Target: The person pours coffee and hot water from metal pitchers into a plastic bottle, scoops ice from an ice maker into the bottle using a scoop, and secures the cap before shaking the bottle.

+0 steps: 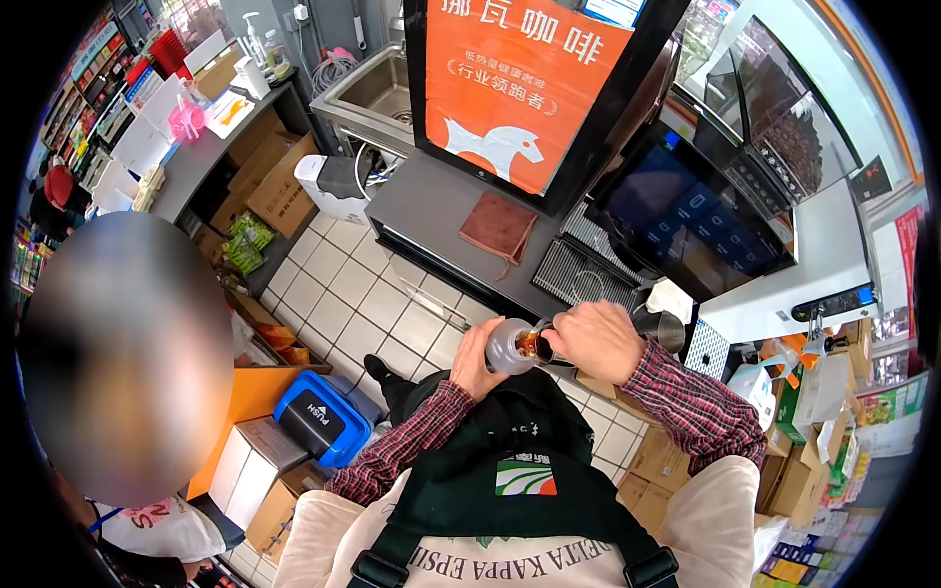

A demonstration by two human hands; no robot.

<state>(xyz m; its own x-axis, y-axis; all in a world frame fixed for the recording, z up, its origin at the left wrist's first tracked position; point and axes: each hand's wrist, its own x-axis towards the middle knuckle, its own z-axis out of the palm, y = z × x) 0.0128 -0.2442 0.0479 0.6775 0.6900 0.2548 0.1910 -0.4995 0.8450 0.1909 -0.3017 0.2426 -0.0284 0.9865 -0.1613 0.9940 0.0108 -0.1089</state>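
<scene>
The person's left hand (476, 361) grips a clear cup (504, 351); the right hand (598, 342) holds a small vessel (543, 347) at its mouth; beyond the grip lies a brown cloth (498, 232)

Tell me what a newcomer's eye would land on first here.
The bright orange poster with its white horse, at top centre, would probably catch the eye first. Next comes the clear container near the middle, gripped by the left hand, while the right hand seems to hold a small vessel at its mouth. The blue PUSH bin stands out at lower left, beside cardboard boxes.
</scene>
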